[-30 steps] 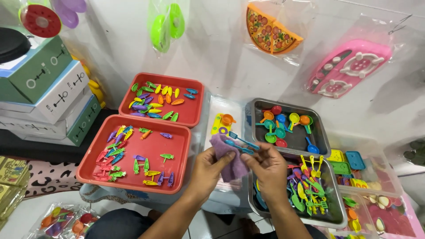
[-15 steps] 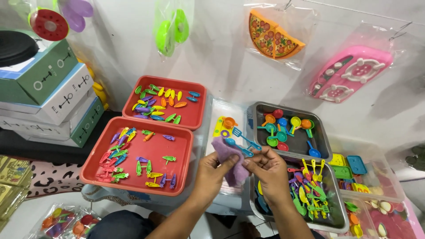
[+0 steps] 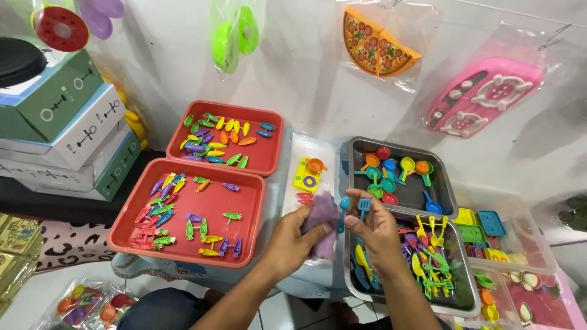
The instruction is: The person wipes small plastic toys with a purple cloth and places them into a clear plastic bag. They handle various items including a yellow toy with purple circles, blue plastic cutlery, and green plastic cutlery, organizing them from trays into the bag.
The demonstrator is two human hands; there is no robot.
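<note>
purple cloth [image 3: 322, 221] sits bunched in the left hand [image 3: 293, 235], whose grip is clamped on it, just in front of the near red tray [image 3: 244, 232] of small coloured toy pieces. beside it the right hand [image 3: 376, 229] pinches small blue toy utensils [image 3: 354, 206], a spoon and a spatula, grip closed on their handles, touching the cloth. both hands hover between that tray and the near metal tray [image 3: 348, 281] of toy cutlery.
</note>
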